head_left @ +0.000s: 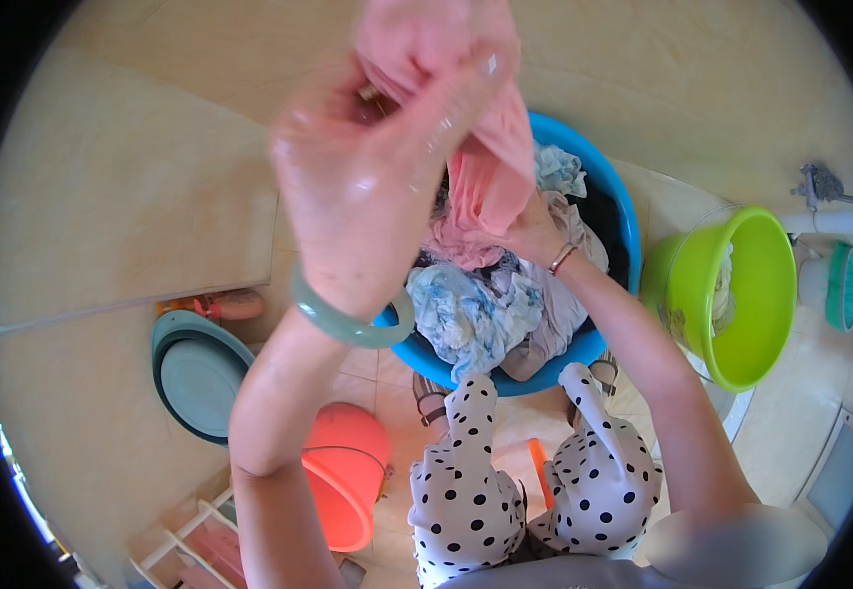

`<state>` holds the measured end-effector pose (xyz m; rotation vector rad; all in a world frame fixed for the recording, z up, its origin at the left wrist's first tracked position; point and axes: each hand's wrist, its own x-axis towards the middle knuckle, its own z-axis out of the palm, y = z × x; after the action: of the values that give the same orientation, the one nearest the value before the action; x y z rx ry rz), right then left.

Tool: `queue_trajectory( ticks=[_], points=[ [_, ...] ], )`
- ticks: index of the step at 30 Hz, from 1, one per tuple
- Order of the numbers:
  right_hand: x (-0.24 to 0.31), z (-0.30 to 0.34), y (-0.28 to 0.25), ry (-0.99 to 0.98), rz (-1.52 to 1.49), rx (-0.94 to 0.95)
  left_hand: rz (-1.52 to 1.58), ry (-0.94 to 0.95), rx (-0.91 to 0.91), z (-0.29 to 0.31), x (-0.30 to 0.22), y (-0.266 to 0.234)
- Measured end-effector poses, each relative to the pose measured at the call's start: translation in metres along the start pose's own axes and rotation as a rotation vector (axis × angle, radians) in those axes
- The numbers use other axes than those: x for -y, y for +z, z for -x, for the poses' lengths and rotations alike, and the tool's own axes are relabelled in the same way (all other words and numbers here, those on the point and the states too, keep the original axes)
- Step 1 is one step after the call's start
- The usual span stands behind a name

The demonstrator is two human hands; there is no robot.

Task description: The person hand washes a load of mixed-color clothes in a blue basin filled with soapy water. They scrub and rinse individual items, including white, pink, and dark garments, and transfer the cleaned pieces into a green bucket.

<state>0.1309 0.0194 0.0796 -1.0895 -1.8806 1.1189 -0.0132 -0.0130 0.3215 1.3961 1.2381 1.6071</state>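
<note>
A wet pink cloth (498, 162) is stretched upward out of a large blue tub (626, 201) full of laundry. My left hand (372, 182), with a pale green bangle at its wrist, is closed around the cloth's upper part, close to the camera and slightly blurred. Lower down, over the laundry, my right hand (532, 236) grips the same cloth, its fingertips partly hidden by the folds. Beneath my hands lie a white and blue tie-dyed garment (470, 309), greyish fabric (556, 329) and a light blue piece (559, 169).
A lime green bucket (765, 324) holding pale cloth stands right of the tub. To the left are a grey-green basin (200, 388), an orange-red bucket (348, 432) and a white rack (186, 540). A tap (819, 187) juts from the right wall. My dotted trouser legs (475, 506) flank the tub's near side.
</note>
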Motion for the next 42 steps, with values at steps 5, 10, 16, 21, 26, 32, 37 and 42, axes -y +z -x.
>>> queue_trajectory(
  ticks=[5,10,16,21,26,32,37,42],
  points=[
    [0.032,-0.010,-0.001,0.272,-0.470,-0.052,0.365,0.002,-0.019,-0.023,-0.006,-0.023],
    [0.020,0.001,-0.057,0.430,-0.822,-0.341,0.574,-0.491,-0.369,0.008,0.123,-0.083],
    [0.048,0.019,-0.054,0.377,-0.906,-0.404,0.990,-1.056,-0.392,0.145,0.259,-0.053],
    [0.065,0.046,-0.037,0.285,-0.381,-0.211,1.424,-1.390,-0.087,0.153,0.166,0.015],
    [0.080,0.056,-0.039,-0.259,0.446,0.203,1.737,-0.951,-0.208,0.132,0.163,0.026],
    [0.026,0.072,-0.042,0.354,-0.792,0.074,1.887,-1.013,-0.336,0.124,0.146,0.028],
    [0.063,0.048,0.003,0.595,-1.244,0.105,1.977,-1.058,-0.383,0.140,0.124,0.046],
    [0.055,0.015,0.009,0.708,-1.551,0.315,1.940,-1.073,-0.024,0.152,0.114,0.040]
  ],
)
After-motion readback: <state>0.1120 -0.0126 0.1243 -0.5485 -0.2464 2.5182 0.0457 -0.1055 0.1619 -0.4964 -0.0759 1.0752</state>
